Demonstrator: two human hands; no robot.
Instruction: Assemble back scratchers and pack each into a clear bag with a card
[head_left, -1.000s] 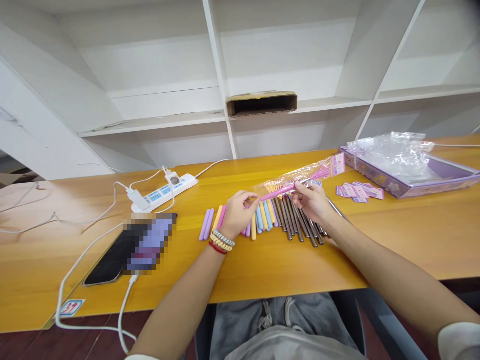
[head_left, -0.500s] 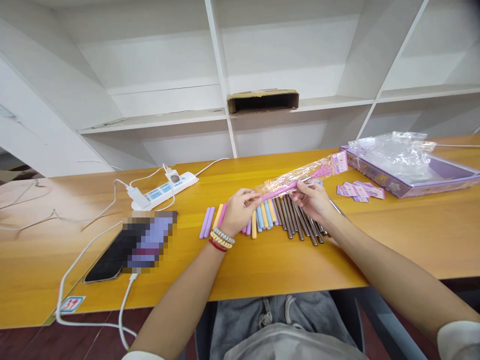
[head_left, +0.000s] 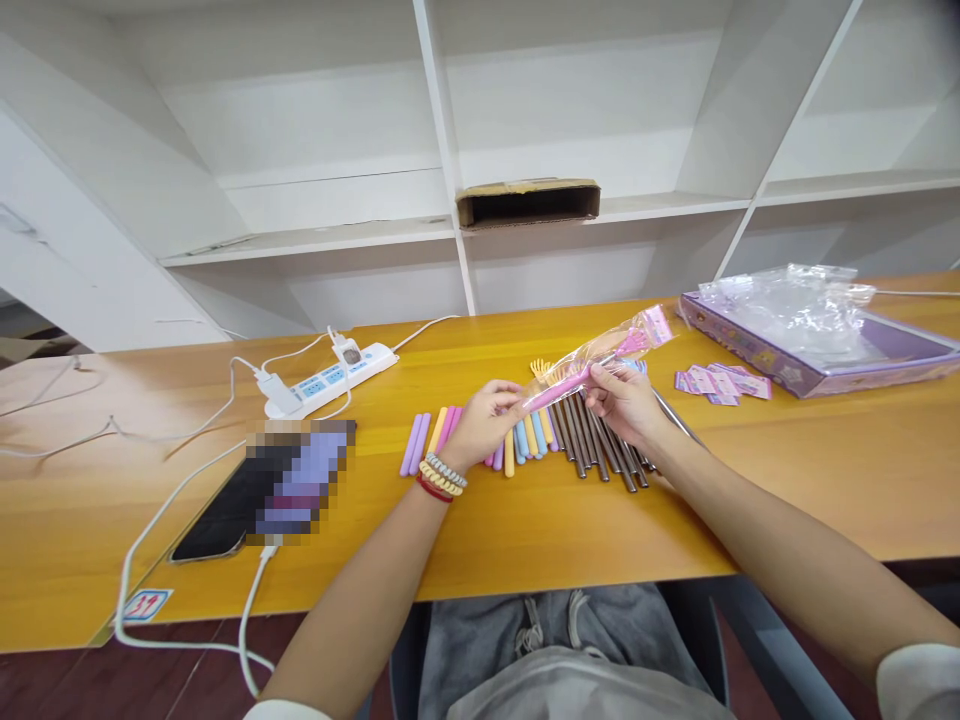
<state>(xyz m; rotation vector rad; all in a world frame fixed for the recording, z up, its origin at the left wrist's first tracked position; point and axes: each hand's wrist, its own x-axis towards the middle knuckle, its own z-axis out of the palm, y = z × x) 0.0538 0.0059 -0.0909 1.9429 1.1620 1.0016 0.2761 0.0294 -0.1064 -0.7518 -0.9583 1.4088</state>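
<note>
A pink back scratcher [head_left: 564, 386] in a clear plastic bag [head_left: 596, 346] is stretched between my hands above the table. My left hand [head_left: 486, 420] is closed on the handle end of the bag. With thumb and fingers, my right hand [head_left: 622, 402] pinches the scratcher near its middle. Its claw head points to the upper right, beside a pink printed card [head_left: 658, 326] at the bag's end. Beneath lie several coloured handle tubes [head_left: 510, 452] in purple, yellow, pink and blue. Several metal rods [head_left: 592, 450] lie to their right, with orange claw heads [head_left: 541, 368] behind.
Printed cards [head_left: 721, 382] lie on the right, near a purple box [head_left: 817, 380] holding clear bags [head_left: 787, 305]. To the left are a white power strip [head_left: 334, 378], phones [head_left: 214, 505] and cables [head_left: 139, 560]. Behind, white shelving bears a cardboard box [head_left: 529, 205].
The bag's card end has swung down and to the left, and the bag looks more bunched around the scratcher. Both hands keep hold, nearly in place.
</note>
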